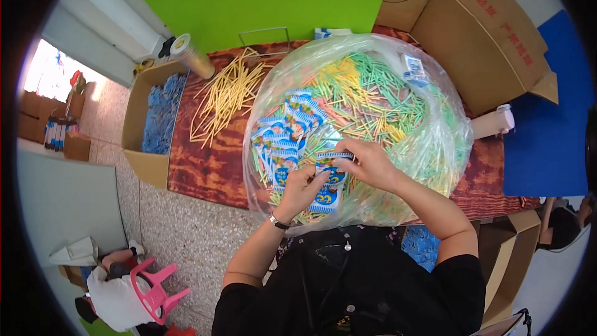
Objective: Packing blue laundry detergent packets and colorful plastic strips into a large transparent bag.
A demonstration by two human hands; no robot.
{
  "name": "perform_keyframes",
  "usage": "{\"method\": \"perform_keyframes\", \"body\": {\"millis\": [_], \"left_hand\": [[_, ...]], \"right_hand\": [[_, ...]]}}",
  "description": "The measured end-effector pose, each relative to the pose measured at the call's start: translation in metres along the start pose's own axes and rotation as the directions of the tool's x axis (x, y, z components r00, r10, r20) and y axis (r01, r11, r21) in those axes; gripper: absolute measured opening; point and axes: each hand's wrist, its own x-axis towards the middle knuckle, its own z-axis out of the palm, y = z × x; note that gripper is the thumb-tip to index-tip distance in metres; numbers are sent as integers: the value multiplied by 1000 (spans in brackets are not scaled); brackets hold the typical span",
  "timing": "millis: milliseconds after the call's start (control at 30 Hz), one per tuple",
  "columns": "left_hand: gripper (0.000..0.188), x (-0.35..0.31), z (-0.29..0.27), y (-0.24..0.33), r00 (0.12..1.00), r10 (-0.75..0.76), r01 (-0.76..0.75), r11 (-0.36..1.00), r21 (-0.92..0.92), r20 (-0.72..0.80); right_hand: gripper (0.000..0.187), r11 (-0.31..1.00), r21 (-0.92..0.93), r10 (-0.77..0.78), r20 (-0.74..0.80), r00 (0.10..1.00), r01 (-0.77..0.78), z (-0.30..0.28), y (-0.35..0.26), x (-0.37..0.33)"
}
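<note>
Both my hands meet over a big clear plastic bag spread open on the table and heaped with thin coloured sticks in green, yellow and pink. Between them is a small blue-and-white packet. My left hand pinches its lower left side, and my right hand grips its top edge with thumb and finger. Another such packet lies just below, partly under the held one. To the left, a pile of the same packets rests on the sticks.
Loose yellow sticks lie on the red-brown table, beside a carton of blue packets. A clear canister stands behind. At right are a pale bottle and a large cardboard box. A person sits on a pink chair.
</note>
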Motion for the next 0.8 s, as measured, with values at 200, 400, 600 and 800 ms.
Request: {"method": "perform_keyframes", "body": {"millis": [200,400,600,800], "left_hand": [[21,15,4,7,999,8,-12,993,122,31],[27,19,5,7,997,57,-47,985,164,-58],[28,20,4,6,998,28,-21,991,130,-54],[26,17,-2,1,999,-5,11,991,137,-42]], "right_hand": [[19,990,118,-78,45,996,72,-2,19,-6],[33,982,139,102,159,982,-125,-40,94,29],[38,827,-468,220,-240,945,-312,-67,230,62],[35,756,-497,344,-253,904,-427,-56,231,103]]}}
